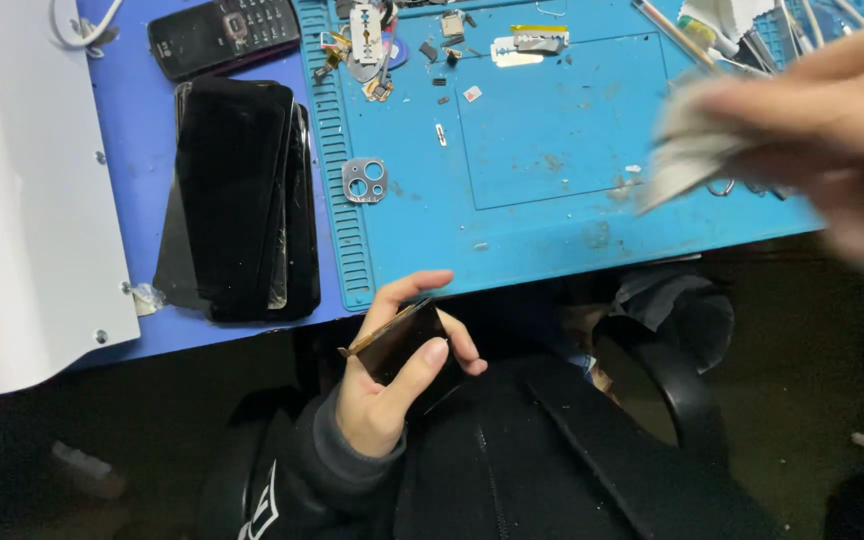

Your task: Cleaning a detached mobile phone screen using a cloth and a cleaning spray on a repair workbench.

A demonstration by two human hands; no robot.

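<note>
Head cam: left hand grips phone.

We look steeply down from a single camera worn on the head, facing forward over our own lap to the near edge of the workbench. The left hand sits close below the lens at lower centre, sharp and large, just short of the blue work mat that fills the upper frame beyond it. The right hand rises nearer still at the upper right, so close that it blurs. Left of the left hand, the stack of dark screens lies further off. No second view overlaps this one.
</note>
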